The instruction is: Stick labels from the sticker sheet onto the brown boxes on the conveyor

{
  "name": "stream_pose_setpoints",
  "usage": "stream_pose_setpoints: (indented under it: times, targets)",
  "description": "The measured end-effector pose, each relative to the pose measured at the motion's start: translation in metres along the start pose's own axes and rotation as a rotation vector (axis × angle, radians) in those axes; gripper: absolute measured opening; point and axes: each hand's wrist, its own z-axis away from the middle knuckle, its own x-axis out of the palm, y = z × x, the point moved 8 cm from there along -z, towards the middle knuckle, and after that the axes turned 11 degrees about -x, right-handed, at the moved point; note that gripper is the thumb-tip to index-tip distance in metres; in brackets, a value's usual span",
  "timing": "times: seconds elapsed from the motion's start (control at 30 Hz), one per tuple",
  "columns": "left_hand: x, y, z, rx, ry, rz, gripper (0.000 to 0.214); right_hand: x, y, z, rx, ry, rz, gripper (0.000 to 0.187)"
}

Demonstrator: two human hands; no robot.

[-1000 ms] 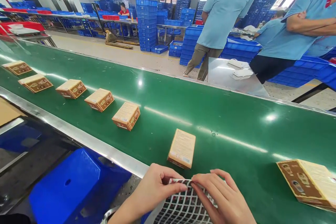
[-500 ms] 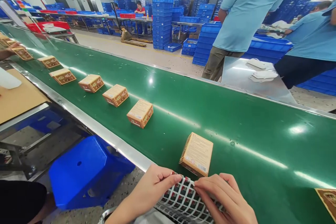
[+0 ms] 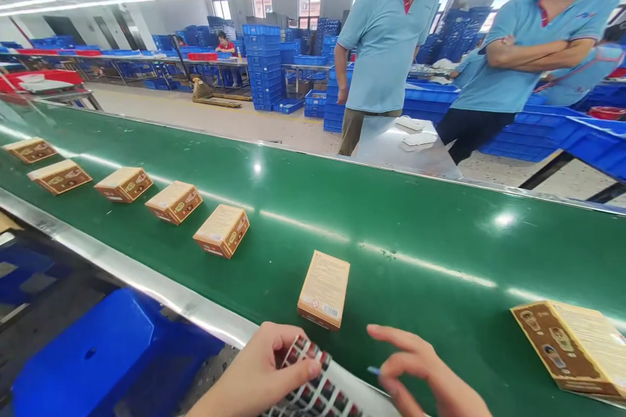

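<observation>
My left hand (image 3: 274, 371) grips a sticker sheet (image 3: 328, 383), thumb on top. Rows of small dark and red labels cover the sheet, with a plain white strip along its right side. To the right of it, my right hand (image 3: 415, 371) is raised, index finger stretched out. A small bluish piece (image 3: 374, 371), blurred, shows at the thumb and lower fingers of that hand, apparently pinched there. Just beyond both hands a tan and brown carton (image 3: 323, 288) lies on the green conveyor belt (image 3: 420, 300).
Another carton (image 3: 570, 348) lies at the right; several more, such as a nearer one (image 3: 222, 230), trail off leftward. A metal rail (image 3: 161, 290) edges the belt. A blue plastic stool (image 3: 92, 352) stands below left. People in light blue shirts (image 3: 381, 45) stand across the belt.
My right hand has come off the sheet and moved right, with the small bluish piece at its fingers. The view has turned right, and more of the right-hand carton shows.
</observation>
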Motion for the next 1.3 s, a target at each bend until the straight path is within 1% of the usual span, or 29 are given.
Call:
stream_pose_setpoints:
  times: [0.03,0.07,0.1,0.13,0.17,0.2,0.27,0.3,0.33,0.37,0.4,0.47,0.53,0.57,0.67,0.77,0.9,0.97,1.1,1.2,1.3]
  targets:
    - [-0.001,0.005,0.004,0.061,-0.050,-0.035,0.042,-0.002,0.018,-0.002,0.122,0.034,-0.063,0.009]
    - [-0.001,0.012,0.010,0.132,-0.107,-0.069,0.038,-0.002,0.036,-0.005,0.249,0.073,-0.122,0.018]
    - [-0.001,0.019,0.015,0.202,-0.157,-0.098,0.033,0.002,0.054,-0.010,0.356,0.099,-0.182,0.030]
    - [-0.002,0.025,0.020,0.264,-0.190,-0.126,0.027,0.009,0.068,-0.018,0.418,0.104,-0.246,0.044]
    - [-0.003,0.030,0.022,0.316,-0.204,-0.161,0.023,0.018,0.079,-0.027,0.450,0.092,-0.296,0.057]
    - [-0.004,0.032,0.023,0.361,-0.201,-0.205,0.020,0.028,0.087,-0.038,0.456,0.059,-0.364,0.064]
    - [-0.004,0.032,0.019,0.438,-0.177,-0.324,0.018,0.048,0.094,-0.054,0.454,-0.033,-0.482,0.069]
    - [-0.002,0.030,0.014,0.471,-0.170,-0.399,0.018,0.053,0.095,-0.059,0.452,-0.065,-0.529,0.068]
    - [0.002,0.026,0.009,0.501,-0.170,-0.475,0.017,0.055,0.095,-0.061,0.456,-0.067,-0.553,0.066]
    - [0.006,0.023,0.004,0.527,-0.170,-0.542,0.017,0.052,0.095,-0.060,0.468,-0.034,-0.554,0.064]
    - [0.010,0.021,-0.002,0.542,-0.172,-0.598,0.016,0.045,0.095,-0.058,0.491,0.027,-0.539,0.061]
    - [0.020,0.019,-0.013,0.545,-0.176,-0.666,0.014,0.028,0.094,-0.044,0.577,0.199,-0.488,0.051]
    - [0.028,0.021,-0.022,0.529,-0.167,-0.672,0.012,0.016,0.092,-0.024,0.712,0.344,-0.457,0.043]
    - [0.031,0.022,-0.025,0.526,-0.165,-0.664,0.011,0.013,0.090,-0.013,0.780,0.400,-0.457,0.042]
    - [0.042,0.026,-0.029,0.588,-0.183,-0.642,0.009,0.017,0.080,0.009,0.907,0.508,-0.496,0.039]
    - [0.048,0.027,-0.030,0.662,-0.197,-0.655,0.007,0.024,0.071,0.019,0.955,0.606,-0.512,0.036]
    - [0.055,0.027,-0.031,0.671,-0.236,-0.744,0.005,0.024,0.064,0.026,0.996,0.729,-0.465,0.037]
    - [0.061,0.025,-0.032,0.689,-0.239,-0.766,0.007,0.020,0.062,0.028,1.005,0.755,-0.428,0.037]
    - [0.075,0.014,-0.037,0.769,-0.165,-0.700,0.018,0.009,0.062,0.030,0.986,0.754,-0.335,0.038]
    - [0.085,0.011,-0.041,0.792,-0.160,-0.684,0.019,0.000,0.062,0.031,0.956,0.692,-0.229,0.040]
    - [0.090,0.020,-0.042,0.772,-0.209,-0.699,0.015,-0.010,0.062,0.028,0.926,0.598,-0.043,0.044]
